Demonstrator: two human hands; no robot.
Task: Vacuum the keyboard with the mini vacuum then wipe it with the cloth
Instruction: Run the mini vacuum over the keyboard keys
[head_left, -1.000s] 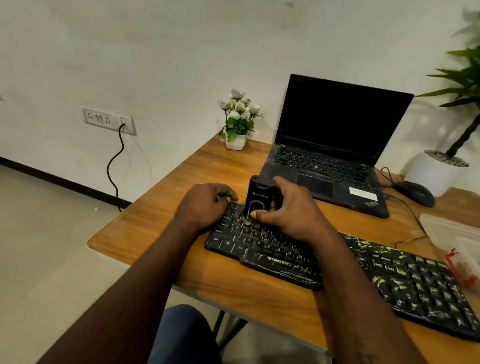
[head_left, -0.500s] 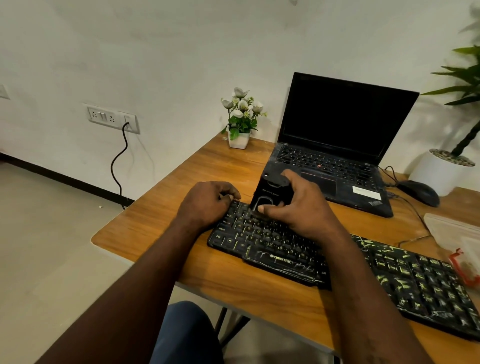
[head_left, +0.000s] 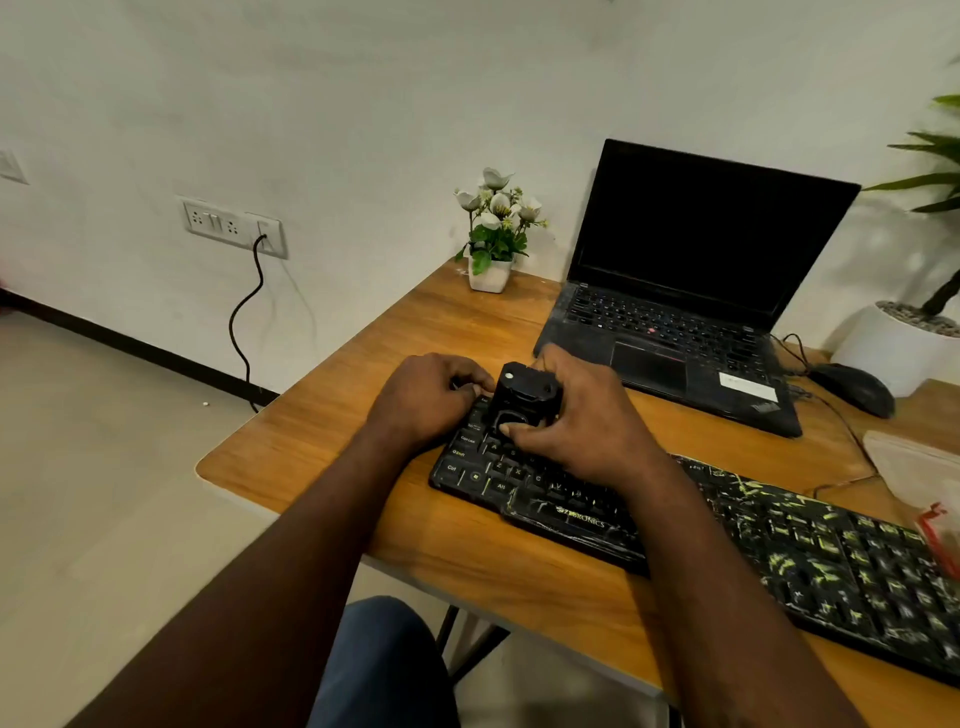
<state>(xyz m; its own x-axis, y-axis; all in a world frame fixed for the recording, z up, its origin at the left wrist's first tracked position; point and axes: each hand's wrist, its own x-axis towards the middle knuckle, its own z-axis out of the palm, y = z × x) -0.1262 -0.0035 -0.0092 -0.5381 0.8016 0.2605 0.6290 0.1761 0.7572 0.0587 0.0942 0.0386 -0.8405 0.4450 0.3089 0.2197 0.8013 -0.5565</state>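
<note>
Right grip (head_left: 582, 426) is wrapping round the mini vacuum (head_left: 522, 395): thumb is pressing its near face and the fingers are closing behind it. The vacuum is standing roughly upright with its lower end down on the keys.

It is sitting at the left end of the keyboard (head_left: 831, 561), over the upper rows, just beside the left grip (head_left: 421, 400).

Left grip is curling its fingers onto the keyboard's far left corner. It appears to be pinning the board in place, but whether the fingertips are hooking the edge is hidden.

The keyboard is lying flat on the wooden surface (head_left: 332, 447). Its long axis is running from that left corner toward the right and nearer the person, passing under the right forearm.

Judgement: vacuuming is under way at the leftmost keys, and nearly the whole board is lying to the right of the vacuum. The coming pass is likely running rightward along that axis. The right grip is the nearer one and is already carrying the tool, while the left is serving as an anchor.

A pale flat item (head_left: 904, 457) is lying at the right edge, well apart from both grips. I cannot tell whether it is the cloth.

A laptop (head_left: 675, 322) is sitting open just beyond the vacuum.
</note>
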